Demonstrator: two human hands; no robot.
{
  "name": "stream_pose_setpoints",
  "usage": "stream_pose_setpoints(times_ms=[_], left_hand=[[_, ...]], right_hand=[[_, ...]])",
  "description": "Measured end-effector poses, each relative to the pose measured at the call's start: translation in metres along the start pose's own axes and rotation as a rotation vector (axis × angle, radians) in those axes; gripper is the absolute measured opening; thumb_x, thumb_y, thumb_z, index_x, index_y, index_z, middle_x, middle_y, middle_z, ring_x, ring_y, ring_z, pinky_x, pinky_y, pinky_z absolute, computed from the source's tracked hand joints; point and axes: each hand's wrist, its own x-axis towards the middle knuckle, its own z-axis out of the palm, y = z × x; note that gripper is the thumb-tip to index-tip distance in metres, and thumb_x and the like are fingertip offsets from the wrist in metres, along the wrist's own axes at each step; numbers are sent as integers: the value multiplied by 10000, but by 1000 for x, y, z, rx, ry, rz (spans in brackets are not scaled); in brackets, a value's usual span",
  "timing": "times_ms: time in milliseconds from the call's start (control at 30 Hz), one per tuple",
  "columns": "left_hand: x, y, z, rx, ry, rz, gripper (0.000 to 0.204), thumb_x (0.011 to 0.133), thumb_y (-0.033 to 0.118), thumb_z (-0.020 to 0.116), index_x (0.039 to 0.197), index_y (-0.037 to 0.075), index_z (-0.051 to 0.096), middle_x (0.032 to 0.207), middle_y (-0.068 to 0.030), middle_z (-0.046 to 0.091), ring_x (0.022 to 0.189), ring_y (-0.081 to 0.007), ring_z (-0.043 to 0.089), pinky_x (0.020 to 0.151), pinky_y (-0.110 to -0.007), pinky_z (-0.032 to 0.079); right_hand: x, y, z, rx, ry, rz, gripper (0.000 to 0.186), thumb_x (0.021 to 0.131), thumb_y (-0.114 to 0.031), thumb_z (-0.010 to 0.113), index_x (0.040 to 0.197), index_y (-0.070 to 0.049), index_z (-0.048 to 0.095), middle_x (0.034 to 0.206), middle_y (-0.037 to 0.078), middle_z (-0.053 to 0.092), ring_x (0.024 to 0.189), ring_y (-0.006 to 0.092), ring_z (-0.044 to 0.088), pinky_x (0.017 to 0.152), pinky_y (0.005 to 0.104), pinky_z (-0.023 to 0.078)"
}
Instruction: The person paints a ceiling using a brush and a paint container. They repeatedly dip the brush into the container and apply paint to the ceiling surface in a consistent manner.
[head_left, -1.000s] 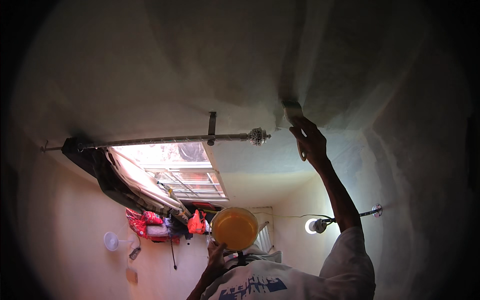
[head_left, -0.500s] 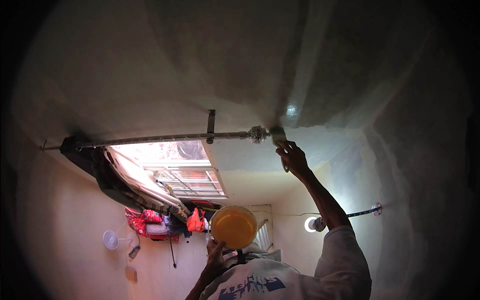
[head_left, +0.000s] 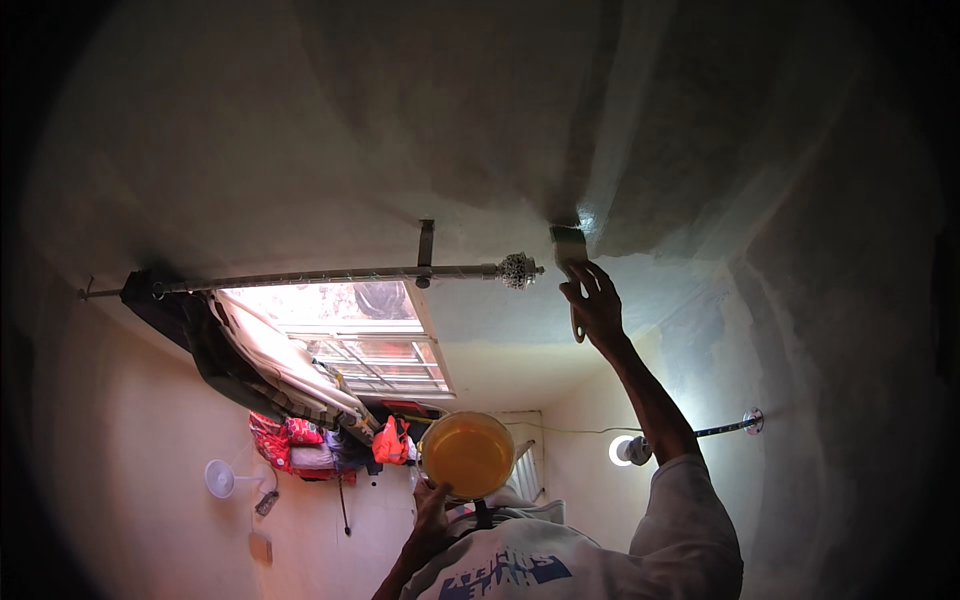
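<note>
My right hand (head_left: 597, 308) grips a flat paintbrush (head_left: 569, 245) by its handle, arm raised high. The dark bristles press on the wall (head_left: 520, 190), just right of the curtain rod's beaded end knob (head_left: 517, 271). Around the brush the plaster looks dark and wet, with a shiny spot by the bristle tips. Low in the middle, my left hand (head_left: 432, 510) holds a round tub (head_left: 427, 455) by its rim, thumb over the edge. Amber liquid (head_left: 468, 458) fills part of the tub.
The metal curtain rod (head_left: 350, 276) crosses the wall on a bracket (head_left: 425, 245), with dark curtains (head_left: 215, 350) bunched at its left. Below it is a bright window (head_left: 380, 345). A lit bulb (head_left: 622, 450) glows near my right arm. An orange bag (head_left: 392, 442) and red bundles (head_left: 275, 440) sit left of the tub.
My right hand has moved the brush up and slightly right, away from the rod's end knob; its fingers are more spread along the handle. The left hand and tub have stayed put.
</note>
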Motion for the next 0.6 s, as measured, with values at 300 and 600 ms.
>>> stream_pose_setpoints(times_ms=[300, 600], left_hand=[[6, -5, -9, 4, -22, -40, 295, 894, 98, 673, 1106, -35, 516, 1001, -197, 687, 819, -306, 734, 750, -509, 643], [8, -3, -7, 9, -24, -21, 303, 894, 83, 669, 1122, -37, 511, 1045, -199, 662, 875, -300, 724, 784, -520, 638]], right_hand=[[-51, 5, 54, 68, -240, 65, 252, 762, -102, 738, 1001, -145, 671, 1322, 54, 598, 1233, 284, 555, 956, 418, 529], [-1, 10, 5, 109, -198, 72, 205, 776, -112, 696, 968, -183, 683, 1301, 23, 629, 1203, 258, 575, 884, 374, 558]])
